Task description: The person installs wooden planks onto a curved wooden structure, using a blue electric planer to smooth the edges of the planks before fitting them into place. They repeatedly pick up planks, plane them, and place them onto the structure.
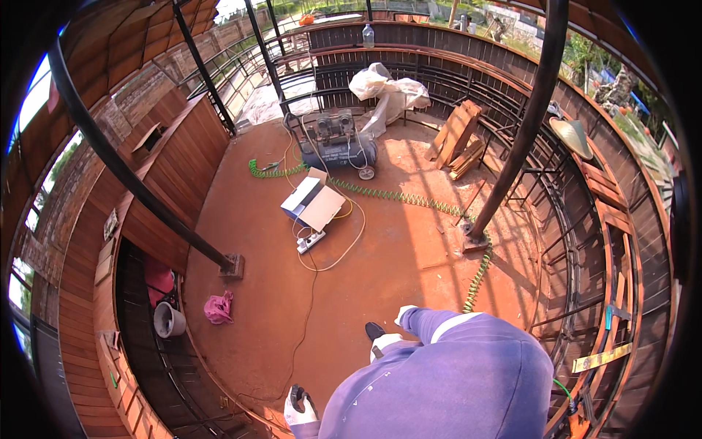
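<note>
My left hand (298, 410), in a white glove with black at the fingers, is at the lower edge near the curved wall base. Its fingers look curved and apart, with nothing clear between them. My right hand (404, 314), also white-gloved, reaches out from a purple sleeve (468, 329) with a white band, over the reddish floor (351, 293). Its fingers are too small to make out. Between the hands, beside the purple clothing, show a dark shoe (374, 331) and a white patch that I cannot identify.
Ahead stand an air compressor (338, 150), an open cardboard box (322, 208) and a power strip (311, 241). A green coiled hose (395, 195) crosses the floor near a dark post (512, 161). Stacked boards (457, 135) lie at right; a pink bag (218, 307) and bucket (169, 320) at left.
</note>
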`<state>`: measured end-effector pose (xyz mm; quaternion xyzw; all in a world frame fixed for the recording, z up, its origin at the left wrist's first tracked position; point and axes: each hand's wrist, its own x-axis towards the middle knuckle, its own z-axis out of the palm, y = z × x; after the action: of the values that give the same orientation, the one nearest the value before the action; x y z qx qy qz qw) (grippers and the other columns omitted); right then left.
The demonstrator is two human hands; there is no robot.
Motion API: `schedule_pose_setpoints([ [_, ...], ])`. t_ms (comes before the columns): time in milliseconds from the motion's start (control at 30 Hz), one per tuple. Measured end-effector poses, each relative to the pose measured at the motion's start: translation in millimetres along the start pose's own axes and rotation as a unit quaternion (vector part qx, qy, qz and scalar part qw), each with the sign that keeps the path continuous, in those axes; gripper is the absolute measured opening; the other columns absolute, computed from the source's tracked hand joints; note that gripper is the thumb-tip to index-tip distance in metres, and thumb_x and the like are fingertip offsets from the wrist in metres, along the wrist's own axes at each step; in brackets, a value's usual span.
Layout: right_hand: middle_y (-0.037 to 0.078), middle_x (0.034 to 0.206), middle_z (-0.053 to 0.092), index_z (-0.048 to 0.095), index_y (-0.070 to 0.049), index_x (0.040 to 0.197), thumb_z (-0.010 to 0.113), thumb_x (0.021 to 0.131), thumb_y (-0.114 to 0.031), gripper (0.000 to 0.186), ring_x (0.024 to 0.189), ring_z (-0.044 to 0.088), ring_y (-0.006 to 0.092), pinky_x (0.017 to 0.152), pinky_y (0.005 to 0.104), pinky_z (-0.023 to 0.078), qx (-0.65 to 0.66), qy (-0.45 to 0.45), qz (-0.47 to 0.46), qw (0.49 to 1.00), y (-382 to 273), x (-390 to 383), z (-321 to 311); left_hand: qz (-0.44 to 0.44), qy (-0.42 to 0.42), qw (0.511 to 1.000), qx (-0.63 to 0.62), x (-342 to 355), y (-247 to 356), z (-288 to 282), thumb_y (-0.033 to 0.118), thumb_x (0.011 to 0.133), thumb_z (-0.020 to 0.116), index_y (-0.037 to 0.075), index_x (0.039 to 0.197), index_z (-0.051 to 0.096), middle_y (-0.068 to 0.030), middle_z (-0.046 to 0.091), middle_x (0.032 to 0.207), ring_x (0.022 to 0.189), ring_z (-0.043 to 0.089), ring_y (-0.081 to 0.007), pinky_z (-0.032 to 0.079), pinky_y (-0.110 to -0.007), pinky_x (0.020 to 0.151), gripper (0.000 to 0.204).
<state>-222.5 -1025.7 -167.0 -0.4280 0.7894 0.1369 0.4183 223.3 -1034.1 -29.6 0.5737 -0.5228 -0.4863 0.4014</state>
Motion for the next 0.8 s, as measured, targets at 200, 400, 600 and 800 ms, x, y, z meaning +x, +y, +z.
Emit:
schedule_pose_setpoints([
  [200,0.012,0.125,0.064,0.068,-0.018,0.120,0.062,0.080,-0.017,0.041,0.115,0.061,0.0328,0.095,0.0428,0.050,-0.122,-0.095,0.015,0.988,142.5,-2.4,-2.2,-0.004,-0.057,0.993,0.099,109.7,69.9,90.6,0.001,0.088,0.064,-0.002,0.117,0.062,-0.0044,0.065,0.088,0.067,0.057,-0.0087,0.048,-0.023,0.058,0.030],
  [400,0.014,0.118,0.067,0.069,-0.014,0.115,0.058,0.084,-0.037,0.040,0.109,0.063,0.0346,0.090,0.0436,0.049,0.011,-0.032,0.050,0.998,94.1,57.7,-65.1,0.020,-0.175,0.965,0.192,195.0,11.1,148.3,0.012,0.088,0.063,0.005,0.115,0.066,-0.0049,0.067,0.081,0.059,0.058,-0.0105,0.048,-0.028,0.052,0.028],
  [600,0.016,0.107,0.069,0.067,-0.009,0.110,0.059,0.084,-0.046,0.046,0.103,0.063,0.0362,0.089,0.0439,0.050,0.104,0.102,-0.105,0.984,0.7,150.4,-139.8,-0.236,-0.250,0.896,0.282,260.8,-120.2,147.4,0.034,0.088,0.062,0.008,0.109,0.066,-0.0118,0.069,0.091,0.079,0.065,-0.0217,0.052,-0.036,0.071,0.034],
  [800,0.018,0.104,0.069,0.068,-0.008,0.106,0.059,0.086,-0.048,0.046,0.098,0.064,0.0392,0.084,0.0460,0.049,0.136,0.133,-0.112,0.975,-29.5,178.4,-176.3,-0.318,-0.307,0.859,0.259,367.8,-133.9,184.3,0.033,0.087,0.058,0.010,0.111,0.059,-0.0132,0.064,0.097,0.085,0.061,-0.0269,0.050,-0.041,0.072,0.033],
])
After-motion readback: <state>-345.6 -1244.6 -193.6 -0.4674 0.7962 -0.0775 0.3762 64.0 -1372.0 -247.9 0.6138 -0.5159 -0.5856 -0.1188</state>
